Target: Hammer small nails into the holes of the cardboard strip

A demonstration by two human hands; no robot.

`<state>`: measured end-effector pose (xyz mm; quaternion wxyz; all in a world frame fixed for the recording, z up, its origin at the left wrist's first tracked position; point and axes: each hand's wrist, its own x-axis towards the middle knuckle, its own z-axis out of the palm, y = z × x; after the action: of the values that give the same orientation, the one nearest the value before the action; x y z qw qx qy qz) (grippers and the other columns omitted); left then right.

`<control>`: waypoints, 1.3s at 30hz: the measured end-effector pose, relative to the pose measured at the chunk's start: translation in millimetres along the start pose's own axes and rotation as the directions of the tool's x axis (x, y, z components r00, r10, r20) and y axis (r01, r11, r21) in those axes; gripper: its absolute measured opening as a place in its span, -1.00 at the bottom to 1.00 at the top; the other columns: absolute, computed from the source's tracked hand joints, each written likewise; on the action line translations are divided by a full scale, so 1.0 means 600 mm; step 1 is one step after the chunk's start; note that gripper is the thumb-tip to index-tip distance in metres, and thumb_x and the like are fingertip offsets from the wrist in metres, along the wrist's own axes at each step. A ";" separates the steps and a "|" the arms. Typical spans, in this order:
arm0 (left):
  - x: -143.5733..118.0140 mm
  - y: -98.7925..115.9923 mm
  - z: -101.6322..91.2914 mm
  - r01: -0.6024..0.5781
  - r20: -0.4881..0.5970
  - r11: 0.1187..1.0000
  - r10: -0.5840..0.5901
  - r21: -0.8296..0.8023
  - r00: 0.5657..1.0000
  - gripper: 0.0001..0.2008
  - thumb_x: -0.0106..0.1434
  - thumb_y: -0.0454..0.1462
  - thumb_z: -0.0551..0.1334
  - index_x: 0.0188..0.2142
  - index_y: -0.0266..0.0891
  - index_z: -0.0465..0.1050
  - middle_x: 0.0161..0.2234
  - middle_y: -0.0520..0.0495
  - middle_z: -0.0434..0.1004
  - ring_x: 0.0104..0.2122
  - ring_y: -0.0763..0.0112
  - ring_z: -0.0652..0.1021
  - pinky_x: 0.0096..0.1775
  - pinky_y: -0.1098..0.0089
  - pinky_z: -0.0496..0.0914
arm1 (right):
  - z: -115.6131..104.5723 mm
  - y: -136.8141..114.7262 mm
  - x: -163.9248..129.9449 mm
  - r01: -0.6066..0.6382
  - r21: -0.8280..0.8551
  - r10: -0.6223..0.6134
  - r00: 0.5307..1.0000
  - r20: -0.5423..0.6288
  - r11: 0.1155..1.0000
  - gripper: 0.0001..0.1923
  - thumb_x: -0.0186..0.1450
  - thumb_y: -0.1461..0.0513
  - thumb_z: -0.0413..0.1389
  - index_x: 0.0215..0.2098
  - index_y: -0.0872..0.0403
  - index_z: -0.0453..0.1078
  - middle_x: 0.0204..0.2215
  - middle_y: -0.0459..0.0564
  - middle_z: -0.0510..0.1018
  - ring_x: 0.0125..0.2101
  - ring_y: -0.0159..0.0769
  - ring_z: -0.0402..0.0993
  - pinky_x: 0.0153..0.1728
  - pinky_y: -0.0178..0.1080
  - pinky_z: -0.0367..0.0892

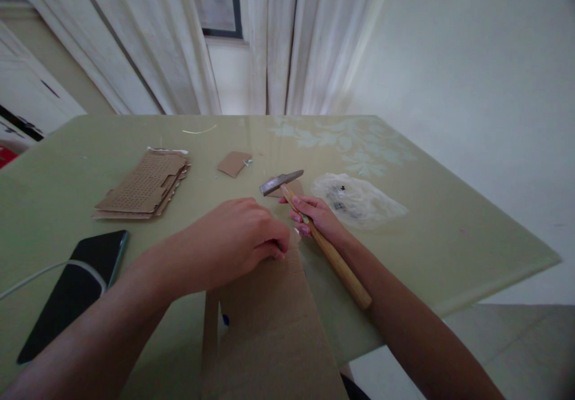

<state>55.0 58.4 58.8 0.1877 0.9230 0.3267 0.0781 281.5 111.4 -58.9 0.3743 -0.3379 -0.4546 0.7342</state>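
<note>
wooden-handled hammer in right hand, left hand curled on cardboard

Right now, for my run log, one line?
left hand pressing brown cardboard sheet | right hand gripping wooden-handled hammer | pale green table

Black phone with a white cable sits left, perforated cardboard stack behind it, plastic bag off right.

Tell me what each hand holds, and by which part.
Right hand grips the wooden-handled steel hammer high on its handle, near the head. Left hand presses on the brown cardboard sheet.
</note>
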 end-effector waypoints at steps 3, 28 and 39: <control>0.005 -0.007 0.001 -0.002 0.009 0.998 0.003 -0.068 1.000 -0.81 0.36 -0.39 0.38 -0.27 -0.03 0.71 -0.32 0.13 0.75 -0.24 0.35 0.66 -0.14 0.38 0.35 | 0.010 -0.029 -0.029 0.086 -0.066 -0.090 0.993 -0.072 0.994 -0.44 0.28 -0.13 0.40 -0.04 0.14 0.55 -0.56 -0.26 0.36 -0.72 -0.54 0.21 -0.70 -0.40 0.05; 0.026 -0.004 0.004 -0.059 -0.036 0.998 0.057 -0.037 0.998 -0.92 0.18 -0.33 0.51 -0.43 -0.15 0.72 -0.41 -0.04 0.72 -0.37 0.28 0.61 -0.38 0.35 0.22 | 0.157 -0.229 -0.267 -0.011 -0.998 -0.109 0.994 -0.005 -0.058 -0.69 0.64 0.05 -0.05 -0.03 0.01 0.47 -0.41 -0.09 0.53 -0.42 -0.22 0.45 -0.38 -0.23 0.16; 0.025 -0.005 0.003 -0.052 -0.029 0.997 0.050 -0.063 0.998 -0.92 0.16 -0.32 0.52 -0.44 -0.16 0.71 -0.43 -0.02 0.72 -0.39 0.30 0.60 -0.40 0.36 0.18 | 0.162 -0.226 -0.269 -0.002 -0.997 -0.131 0.991 0.009 -0.083 -0.69 0.64 0.06 -0.05 -0.02 0.02 0.48 -0.43 -0.09 0.54 -0.46 -0.24 0.43 -0.41 -0.24 0.16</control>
<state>65.4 69.5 56.5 0.2103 0.9235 0.3029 0.1060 312.6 -25.5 126.0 0.0603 -0.5148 -0.8454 0.1290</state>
